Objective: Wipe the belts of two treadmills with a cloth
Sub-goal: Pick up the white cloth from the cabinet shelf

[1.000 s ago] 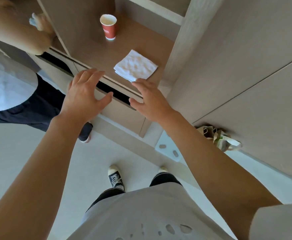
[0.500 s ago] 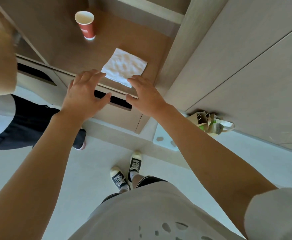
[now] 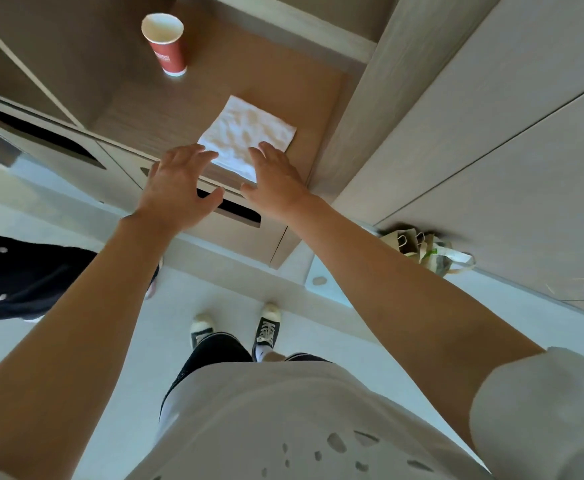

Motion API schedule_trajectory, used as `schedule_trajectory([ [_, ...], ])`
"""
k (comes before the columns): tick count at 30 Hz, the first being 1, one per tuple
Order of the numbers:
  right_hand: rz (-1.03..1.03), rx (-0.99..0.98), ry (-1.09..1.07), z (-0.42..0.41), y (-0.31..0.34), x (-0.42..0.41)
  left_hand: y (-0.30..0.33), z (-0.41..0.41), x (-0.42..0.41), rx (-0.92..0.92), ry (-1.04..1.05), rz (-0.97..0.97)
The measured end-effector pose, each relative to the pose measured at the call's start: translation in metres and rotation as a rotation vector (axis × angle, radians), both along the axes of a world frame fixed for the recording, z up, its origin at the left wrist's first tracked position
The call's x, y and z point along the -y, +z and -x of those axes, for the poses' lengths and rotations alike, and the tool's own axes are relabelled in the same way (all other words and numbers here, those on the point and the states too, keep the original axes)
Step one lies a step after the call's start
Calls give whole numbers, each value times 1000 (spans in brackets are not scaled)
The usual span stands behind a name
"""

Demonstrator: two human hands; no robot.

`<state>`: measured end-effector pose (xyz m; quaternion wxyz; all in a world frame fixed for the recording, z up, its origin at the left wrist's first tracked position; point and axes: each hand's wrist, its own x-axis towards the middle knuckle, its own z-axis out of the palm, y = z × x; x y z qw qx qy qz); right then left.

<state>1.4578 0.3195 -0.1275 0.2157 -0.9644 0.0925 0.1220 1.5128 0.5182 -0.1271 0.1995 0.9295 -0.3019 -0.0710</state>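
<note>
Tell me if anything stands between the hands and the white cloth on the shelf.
Nothing visible does. The cloth lies flat on the wooden shelf, both open hands at its near edge: left hand, right hand. The red paper cup stands farther back, clear.

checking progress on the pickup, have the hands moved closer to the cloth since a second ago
Yes. Both hands have moved forward over the shelf edge: the left hand and right hand now have fingertips at the cloth's near edge, where before they were short of it.

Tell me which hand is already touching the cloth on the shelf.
The right hand: its fingertips overlap the white cloth's near edge. The left hand reaches just beside the cloth's left corner, fingers spread; contact there can't be confirmed.
</note>
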Motion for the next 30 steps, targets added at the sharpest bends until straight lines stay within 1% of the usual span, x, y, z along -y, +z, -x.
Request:
schedule_trajectory([
  [6, 92, -5, 9, -16, -17, -5, -20, -21, 6, 10, -38, -28],
  [11, 77, -36, -70, -37, -29, -10, -29, -48, 10, 63, -135, -98],
  [15, 62, -64, -111, -45, -39, -7, -37, -66, 14, 32, -205, -152],
  [19, 59, -30, -134, -43, -49, -7, -47, -74, 9, 15, -252, -189],
  [22, 65, -5, -151, -38, -52, -10, -50, -73, 8, -15, -269, -181],
  [26, 54, 6, -173, -31, -55, -15, -53, -69, 5, 1, -270, -136],
  [30, 118, 43, -160, -26, -51, -13, -57, -60, -5, 1, -282, -94],
])
